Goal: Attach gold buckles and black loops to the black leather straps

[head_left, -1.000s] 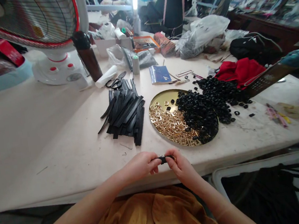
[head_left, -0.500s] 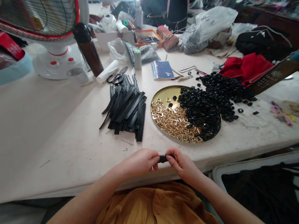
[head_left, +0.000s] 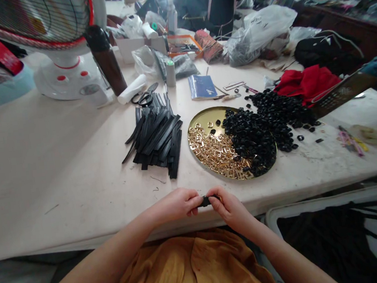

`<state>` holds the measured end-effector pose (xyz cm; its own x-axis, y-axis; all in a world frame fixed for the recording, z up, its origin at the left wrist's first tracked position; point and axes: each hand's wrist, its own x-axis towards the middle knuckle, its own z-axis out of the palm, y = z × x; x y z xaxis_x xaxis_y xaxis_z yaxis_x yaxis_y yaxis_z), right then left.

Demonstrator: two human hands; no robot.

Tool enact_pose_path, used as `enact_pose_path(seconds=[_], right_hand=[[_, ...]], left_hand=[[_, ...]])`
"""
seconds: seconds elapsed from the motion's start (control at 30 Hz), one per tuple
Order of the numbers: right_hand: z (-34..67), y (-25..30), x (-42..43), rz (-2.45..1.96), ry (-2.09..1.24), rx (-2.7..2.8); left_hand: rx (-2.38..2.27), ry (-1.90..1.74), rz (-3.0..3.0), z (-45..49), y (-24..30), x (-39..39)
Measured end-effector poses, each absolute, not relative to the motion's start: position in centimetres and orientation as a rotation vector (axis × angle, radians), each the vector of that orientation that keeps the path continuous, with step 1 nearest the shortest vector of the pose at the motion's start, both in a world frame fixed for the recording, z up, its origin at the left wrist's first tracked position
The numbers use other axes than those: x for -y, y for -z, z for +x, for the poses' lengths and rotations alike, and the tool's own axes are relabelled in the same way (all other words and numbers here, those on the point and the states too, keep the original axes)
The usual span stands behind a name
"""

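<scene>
Barely shifting since a half-second earlier, a left hand (head_left: pixel 181 204) and right hand (head_left: pixel 229 206) are pinching one black strip (head_left: pixel 205 201) between them.

Black strip (head_left: pixel 205 202) partly hidden by the left hand (head_left: pixel 184 203) and right hand (head_left: pixel 227 204). Fan (head_left: pixel 42 22) cut off at top and left; white bin (head_left: pixel 334 196) cut off at right. Plastic bag (head_left: pixel 273 29) with lettering (head_left: pixel 259 23) too blurred to read.

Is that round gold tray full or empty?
Partly full. The tray holds small gold frames on its left and heaped black pieces on its right; its own surface shows toward the back.
</scene>
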<state>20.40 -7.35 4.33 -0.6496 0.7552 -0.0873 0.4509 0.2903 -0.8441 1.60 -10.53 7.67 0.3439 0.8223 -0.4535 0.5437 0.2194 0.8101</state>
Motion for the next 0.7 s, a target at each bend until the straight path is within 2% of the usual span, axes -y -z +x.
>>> enact_pose_path(seconds=[0.23,0.57,0.7], right_hand=[[20.2,-4.9,7.4,-1.040,-1.277,2.275],[20.1,-3.3,8.1,-1.008,-1.501,2.037],[19.4,-3.4,7.5,-1.044,-1.340,2.135]], left_hand=[[-1.291,-0.377,1.379,1.6,-7.3,10.9],[-1.313,-0.348,1.436,2.1,-7.6,10.7],[-1.431,-0.284,1.586,1.9,-7.6,10.6]])
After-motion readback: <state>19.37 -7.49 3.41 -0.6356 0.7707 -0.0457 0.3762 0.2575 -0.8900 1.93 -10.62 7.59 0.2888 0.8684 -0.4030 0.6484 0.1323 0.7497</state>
